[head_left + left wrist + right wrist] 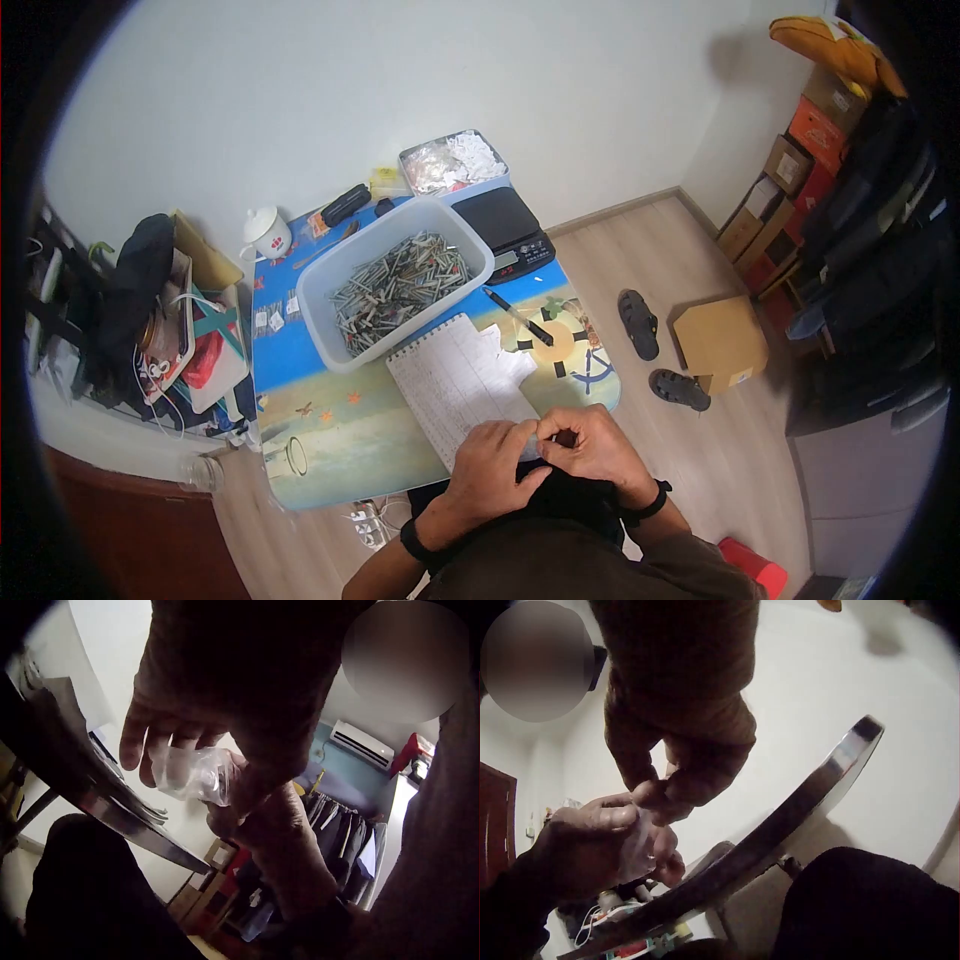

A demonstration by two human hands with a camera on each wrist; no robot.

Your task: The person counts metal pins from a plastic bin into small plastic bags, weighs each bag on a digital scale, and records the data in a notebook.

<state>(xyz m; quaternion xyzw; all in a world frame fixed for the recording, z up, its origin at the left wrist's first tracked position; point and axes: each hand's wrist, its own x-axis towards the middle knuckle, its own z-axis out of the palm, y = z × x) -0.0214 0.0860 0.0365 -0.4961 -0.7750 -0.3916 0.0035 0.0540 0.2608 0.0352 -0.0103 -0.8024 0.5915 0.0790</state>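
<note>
A small clear plastic bag (196,776) is between the two hands, just past the near edge of the table (345,470). My left hand (490,468) holds the bag, its fingers along one side in the left wrist view. At the bag's upper edge my right hand (590,450) pinches the plastic between thumb and forefinger. In the right wrist view the bag (637,851) hangs crumpled below the right fingertips (654,796). Just beyond the hands lies a spiral notepad (450,385) with handwritten lines and torn paper on it.
A translucent bin (318,310) full of metal screws or anchors stands mid-table. Near it are a black pen (518,316), a digital scale (505,235), a tin of white pieces (455,163), several small filled bags (275,318) and a lidded mug (268,232).
</note>
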